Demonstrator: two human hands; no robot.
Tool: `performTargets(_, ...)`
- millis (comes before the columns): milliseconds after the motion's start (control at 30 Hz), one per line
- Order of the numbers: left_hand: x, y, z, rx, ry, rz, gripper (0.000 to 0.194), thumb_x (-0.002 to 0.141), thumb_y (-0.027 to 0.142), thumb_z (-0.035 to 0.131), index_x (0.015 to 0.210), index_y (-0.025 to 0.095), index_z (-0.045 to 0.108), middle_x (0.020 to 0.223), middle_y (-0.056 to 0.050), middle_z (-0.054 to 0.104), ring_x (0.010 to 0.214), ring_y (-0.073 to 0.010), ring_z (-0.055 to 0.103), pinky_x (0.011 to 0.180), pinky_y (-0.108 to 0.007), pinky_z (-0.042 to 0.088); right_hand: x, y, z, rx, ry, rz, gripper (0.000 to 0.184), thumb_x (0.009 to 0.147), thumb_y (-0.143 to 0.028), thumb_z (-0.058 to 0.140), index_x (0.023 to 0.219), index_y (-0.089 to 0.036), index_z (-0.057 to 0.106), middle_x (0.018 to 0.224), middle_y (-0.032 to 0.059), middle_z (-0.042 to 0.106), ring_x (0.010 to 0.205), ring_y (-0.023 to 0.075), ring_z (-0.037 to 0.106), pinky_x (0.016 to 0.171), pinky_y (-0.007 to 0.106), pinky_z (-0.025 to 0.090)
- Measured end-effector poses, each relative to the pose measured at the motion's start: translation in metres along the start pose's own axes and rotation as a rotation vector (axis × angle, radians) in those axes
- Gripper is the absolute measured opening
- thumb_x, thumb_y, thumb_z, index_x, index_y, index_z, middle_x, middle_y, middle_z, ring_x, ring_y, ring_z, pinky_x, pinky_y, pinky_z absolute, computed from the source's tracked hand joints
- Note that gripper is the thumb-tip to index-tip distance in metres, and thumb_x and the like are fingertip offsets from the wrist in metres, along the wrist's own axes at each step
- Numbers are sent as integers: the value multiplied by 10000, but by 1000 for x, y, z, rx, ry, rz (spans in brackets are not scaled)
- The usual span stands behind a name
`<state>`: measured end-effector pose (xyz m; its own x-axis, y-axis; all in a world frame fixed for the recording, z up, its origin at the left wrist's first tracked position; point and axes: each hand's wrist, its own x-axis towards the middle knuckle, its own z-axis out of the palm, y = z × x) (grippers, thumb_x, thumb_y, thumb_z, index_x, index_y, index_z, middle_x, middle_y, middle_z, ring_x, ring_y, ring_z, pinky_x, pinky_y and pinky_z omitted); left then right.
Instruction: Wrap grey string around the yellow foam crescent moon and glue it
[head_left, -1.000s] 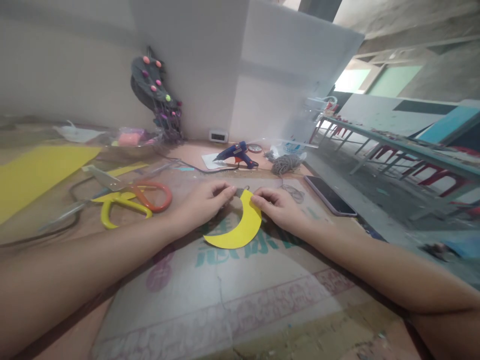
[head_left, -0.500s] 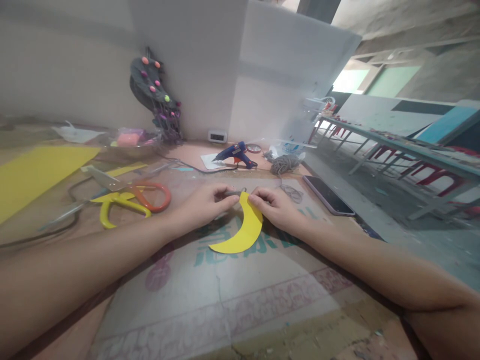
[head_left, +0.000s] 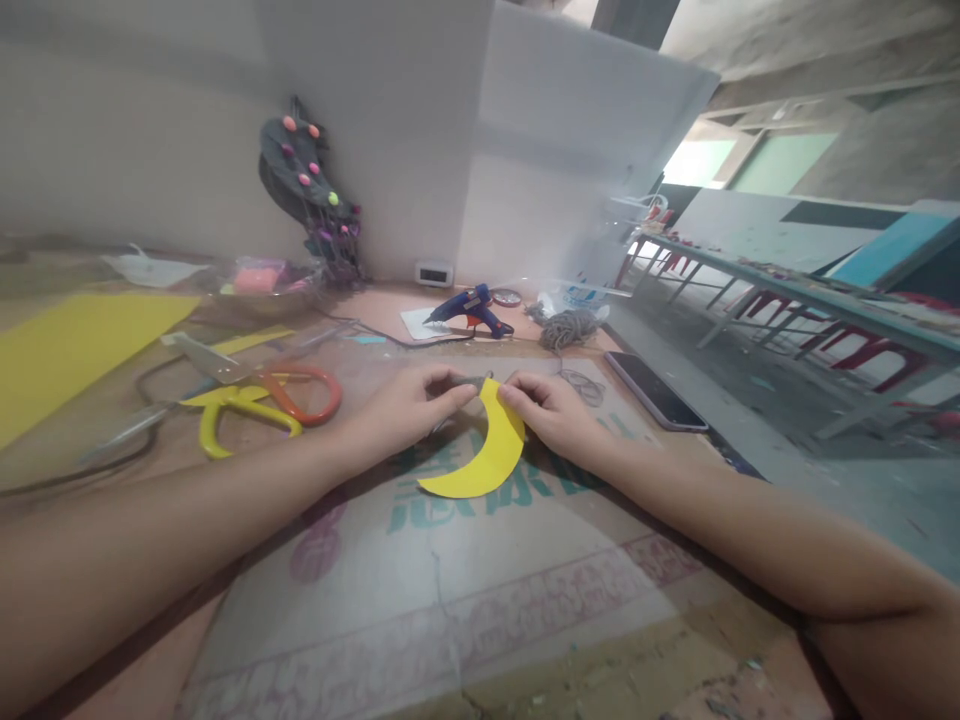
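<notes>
A yellow paper crescent hangs between my two hands, its lower tip curving to the left. My right hand pinches the crescent near its upper end between thumb and fingers. Closed on a short stretch of grey yarn at the crescent's top is my left hand. Its thumb tip is close to the paper's left edge. The yarn passes at or behind the upper tip; exactly how it meets the paper is hidden.
Below my hands lies a printed cardboard sheet. Scissors with yellow and orange handles and yellow sheet material are at left. Beyond are a blue glue gun, a grey yarn ball and a phone. A decorated dark crescent leans at the back.
The yellow crescent has risen very slightly and tilted a little between my hands. Both hands keep their hold, and the surroundings look the same.
</notes>
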<state>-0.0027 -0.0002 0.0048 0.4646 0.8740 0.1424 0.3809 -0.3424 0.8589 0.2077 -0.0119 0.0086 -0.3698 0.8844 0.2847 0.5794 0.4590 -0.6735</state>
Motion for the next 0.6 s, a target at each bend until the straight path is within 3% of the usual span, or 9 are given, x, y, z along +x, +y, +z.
performTargets(233, 1, -3, 2, -27, -33, 15, 363, 867, 495, 491, 941, 170, 636, 773, -32, 666, 599, -146, 566, 486, -223, 387, 0, -5, -1, -24, -44, 6, 288, 902, -373, 451, 699, -179, 517, 643, -23, 485, 604, 106, 442, 545, 221, 339)
performTargets(433, 0, -3, 1, 10, 17, 74, 386, 901, 508, 432, 799, 168, 584, 707, -12, 587, 599, -131, 520, 511, -226, 380, 0, -3, -1, -3, -54, 20, 293, 903, -380, 452, 699, -179, 516, 628, -27, 484, 590, 104, 443, 538, 219, 338)
performTargets(600, 0, -3, 1, -27, 16, 60, 404, 897, 533, 432, 814, 168, 585, 705, -9, 584, 585, -127, 519, 511, -228, 385, 1, -2, 0, 12, -61, 21, 297, 905, -385, 454, 699, -180, 512, 630, -29, 482, 587, 103, 441, 536, 220, 336)
